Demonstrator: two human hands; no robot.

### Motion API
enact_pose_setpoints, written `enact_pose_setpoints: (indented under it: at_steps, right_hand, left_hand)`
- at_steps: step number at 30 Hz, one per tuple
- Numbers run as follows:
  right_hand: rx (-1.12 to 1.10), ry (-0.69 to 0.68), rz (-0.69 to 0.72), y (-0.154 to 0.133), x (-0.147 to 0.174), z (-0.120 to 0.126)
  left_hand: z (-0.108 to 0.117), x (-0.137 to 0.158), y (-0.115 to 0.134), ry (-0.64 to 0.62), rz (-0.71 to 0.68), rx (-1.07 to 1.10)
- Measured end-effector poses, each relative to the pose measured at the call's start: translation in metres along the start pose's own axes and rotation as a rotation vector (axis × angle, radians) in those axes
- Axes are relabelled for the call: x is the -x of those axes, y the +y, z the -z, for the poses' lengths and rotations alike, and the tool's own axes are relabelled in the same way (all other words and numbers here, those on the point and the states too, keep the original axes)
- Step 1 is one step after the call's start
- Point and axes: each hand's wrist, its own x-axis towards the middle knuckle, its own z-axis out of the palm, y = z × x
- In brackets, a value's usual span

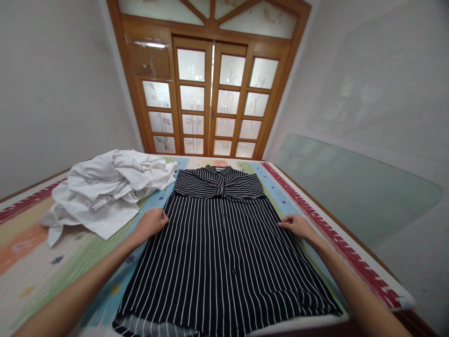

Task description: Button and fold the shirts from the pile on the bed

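Observation:
A black shirt with white stripes (210, 252) lies spread on the patterned table cover, its collar at the far end and its hem toward me. Both sleeves are folded across the chest and meet in the middle. My left hand (153, 223) is closed, fingers curled and pinching the shirt's left side edge below the sleeves. On the opposite side, my right hand (297, 226) pinches the right side edge at about the same height. Near the front, the hem is slightly turned up at the left, showing the paler inside.
A crumpled heap of white cloth (105, 187) lies left of the shirt. The colourful cover (24, 267) has a red-patterned border. A pale green glass panel (354, 182) leans on the right wall. Wooden glazed doors (210, 98) stand beyond the far edge.

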Motion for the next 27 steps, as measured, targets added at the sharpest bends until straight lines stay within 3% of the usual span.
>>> enact_pose_setpoints:
  at_steps: [15, 23, 27]
  right_hand:
    - [-0.003, 0.012, 0.000, 0.007, -0.001, 0.003]
    - [-0.278, -0.213, -0.138, -0.011, 0.016, 0.010]
    - [-0.223, -0.170, -0.106, -0.013, 0.018, 0.014]
  left_hand:
    - [0.006, -0.012, -0.029, 0.005, 0.039, 0.231]
    - [0.008, -0.011, -0.028, -0.152, 0.100, 0.632]
    - [0.012, -0.014, -0.031, -0.221, 0.140, 0.793]
